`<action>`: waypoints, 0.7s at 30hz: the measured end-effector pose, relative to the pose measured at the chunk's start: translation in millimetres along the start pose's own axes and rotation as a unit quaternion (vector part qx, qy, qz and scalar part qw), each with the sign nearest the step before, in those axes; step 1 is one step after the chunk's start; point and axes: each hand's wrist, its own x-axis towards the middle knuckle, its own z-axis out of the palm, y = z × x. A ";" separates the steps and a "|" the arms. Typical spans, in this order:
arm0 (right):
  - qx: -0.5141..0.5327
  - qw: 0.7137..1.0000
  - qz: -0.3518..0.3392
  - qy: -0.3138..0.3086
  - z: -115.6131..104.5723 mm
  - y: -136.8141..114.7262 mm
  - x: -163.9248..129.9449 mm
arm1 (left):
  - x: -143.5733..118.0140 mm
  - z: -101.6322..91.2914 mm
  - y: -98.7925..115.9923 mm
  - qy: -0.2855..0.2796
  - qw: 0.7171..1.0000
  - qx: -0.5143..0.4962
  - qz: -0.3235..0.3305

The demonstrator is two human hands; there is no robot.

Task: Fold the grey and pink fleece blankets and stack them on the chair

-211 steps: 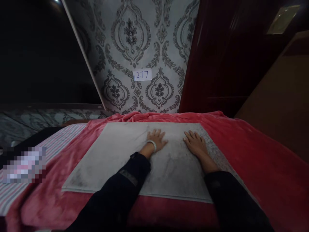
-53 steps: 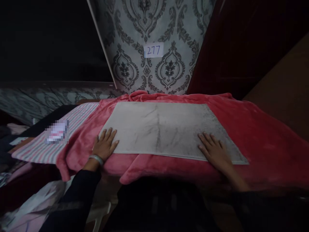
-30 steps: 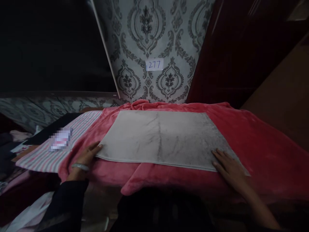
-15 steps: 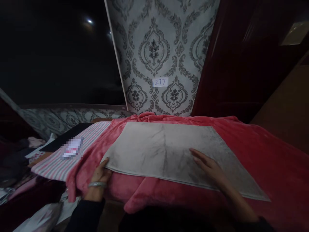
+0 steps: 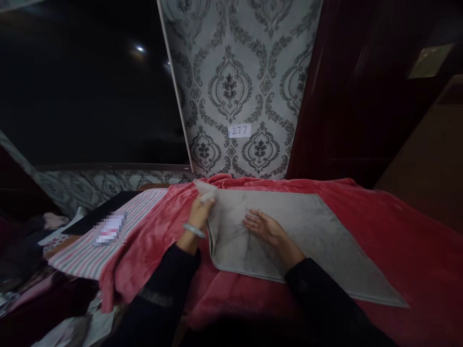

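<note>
In the head view, the left hand (image 5: 200, 212) grips the near-left part of the grey cloth (image 5: 307, 217), whose left end is raised and curled. The right hand (image 5: 265, 229) holds nothing, palm turned inward, fingers loosely extended over the cloth's middle; contact I cannot tell. The grey cloth otherwise lies flat on the red blanket (image 5: 379, 231), beside the striped cloth (image 5: 144, 208)

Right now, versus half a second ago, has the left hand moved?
Yes: against the 277 wall label, the left hand has moved rightward and up in the view, closer to it, bringing the left end of the gray cloth.
</note>
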 end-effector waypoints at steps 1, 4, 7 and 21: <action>0.019 1.000 -0.007 0.007 -7.9 -7.2 -0.4 | -0.1 23.2 6.1 -0.046 0.997 0.063 0.024; 0.043 0.998 -0.020 0.032 -36.3 -26.0 -6.2 | -22.7 88.5 9.0 -0.163 0.974 0.153 0.039; 0.014 0.999 -0.008 0.049 -59.0 -34.1 -15.5 | -63.4 130.6 -5.4 -0.258 0.937 0.234 0.029; -0.176 0.970 -0.061 0.157 -46.3 -48.5 16.9 | -110.7 135.5 -36.2 -0.251 0.840 0.435 0.207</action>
